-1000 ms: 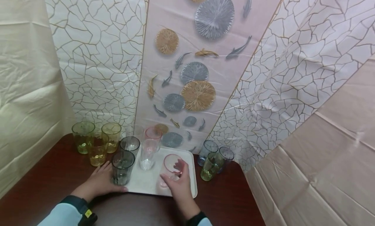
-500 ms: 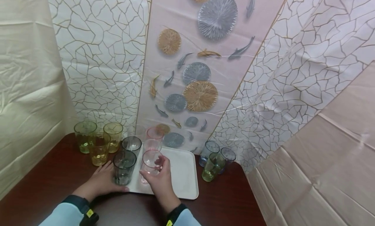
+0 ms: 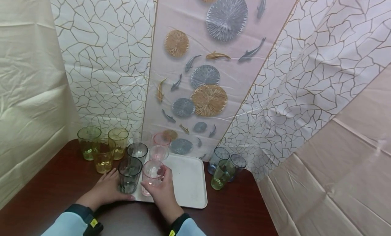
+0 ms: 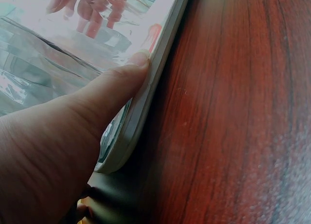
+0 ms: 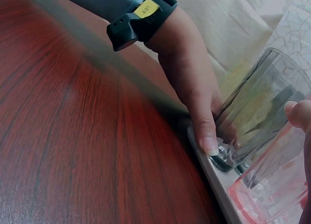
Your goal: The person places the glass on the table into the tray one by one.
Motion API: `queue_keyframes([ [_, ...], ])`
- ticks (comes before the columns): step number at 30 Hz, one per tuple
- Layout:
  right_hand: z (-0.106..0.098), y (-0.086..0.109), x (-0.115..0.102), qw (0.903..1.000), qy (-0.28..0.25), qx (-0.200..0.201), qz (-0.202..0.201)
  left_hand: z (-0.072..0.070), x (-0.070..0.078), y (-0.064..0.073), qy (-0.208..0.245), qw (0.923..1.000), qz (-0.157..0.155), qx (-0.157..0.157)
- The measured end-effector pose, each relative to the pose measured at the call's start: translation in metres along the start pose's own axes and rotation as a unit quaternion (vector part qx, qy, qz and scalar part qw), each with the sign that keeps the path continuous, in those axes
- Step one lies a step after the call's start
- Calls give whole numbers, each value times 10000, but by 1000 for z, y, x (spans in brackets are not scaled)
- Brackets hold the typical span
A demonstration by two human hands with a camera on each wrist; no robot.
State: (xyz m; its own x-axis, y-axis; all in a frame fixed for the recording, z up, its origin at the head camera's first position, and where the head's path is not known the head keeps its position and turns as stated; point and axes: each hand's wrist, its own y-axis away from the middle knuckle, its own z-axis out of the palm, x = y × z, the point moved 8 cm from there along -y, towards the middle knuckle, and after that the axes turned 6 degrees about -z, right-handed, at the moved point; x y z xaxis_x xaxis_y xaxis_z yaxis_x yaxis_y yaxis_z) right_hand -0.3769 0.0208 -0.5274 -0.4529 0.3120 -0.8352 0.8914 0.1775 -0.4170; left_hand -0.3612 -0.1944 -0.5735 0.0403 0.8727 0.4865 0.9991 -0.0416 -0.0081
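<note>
In the head view my right hand (image 3: 163, 193) grips a clear pink-tinted drinking glass (image 3: 147, 190), upright at the front left of the white tray (image 3: 190, 183). The right wrist view shows its pink base (image 5: 247, 208) low at the tray. My left hand (image 3: 104, 190) lies round the tray's front left corner, thumb (image 4: 114, 88) straight along the rim and fingers stretched past a grey glass (image 3: 128, 181). This grey glass stands on the tray right beside the pink-tinted one. Another grey glass (image 3: 137, 150) and a clear glass (image 3: 159, 152) stand behind.
Green (image 3: 88, 144) and yellow glasses (image 3: 104, 161) stand left of the tray on the dark wooden table (image 3: 235, 209). To the right are two blue glasses (image 3: 218, 158) and a green one (image 3: 219, 178). A patterned cloth (image 3: 195, 76) hangs behind.
My right hand has carried the pink-tinted glass left across the tray, from its right half to beside the front grey glass. The left hand stays at the tray's corner.
</note>
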Motion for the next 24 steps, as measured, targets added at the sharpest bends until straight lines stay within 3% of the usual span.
queue_keyframes([
  [16, -5, 6, 3, 9999, -8, -125, 9, 3, 1, -1, 63, 10000, 68, 20],
  [21, -29, 15, 14, 9994, 272, -75, 198, 7, -4, -4, 44, 10000, -49, -65],
  [24, -57, 18, 26, 9992, 267, 276, 138, 9, -8, -6, 39, 9998, -124, -127],
])
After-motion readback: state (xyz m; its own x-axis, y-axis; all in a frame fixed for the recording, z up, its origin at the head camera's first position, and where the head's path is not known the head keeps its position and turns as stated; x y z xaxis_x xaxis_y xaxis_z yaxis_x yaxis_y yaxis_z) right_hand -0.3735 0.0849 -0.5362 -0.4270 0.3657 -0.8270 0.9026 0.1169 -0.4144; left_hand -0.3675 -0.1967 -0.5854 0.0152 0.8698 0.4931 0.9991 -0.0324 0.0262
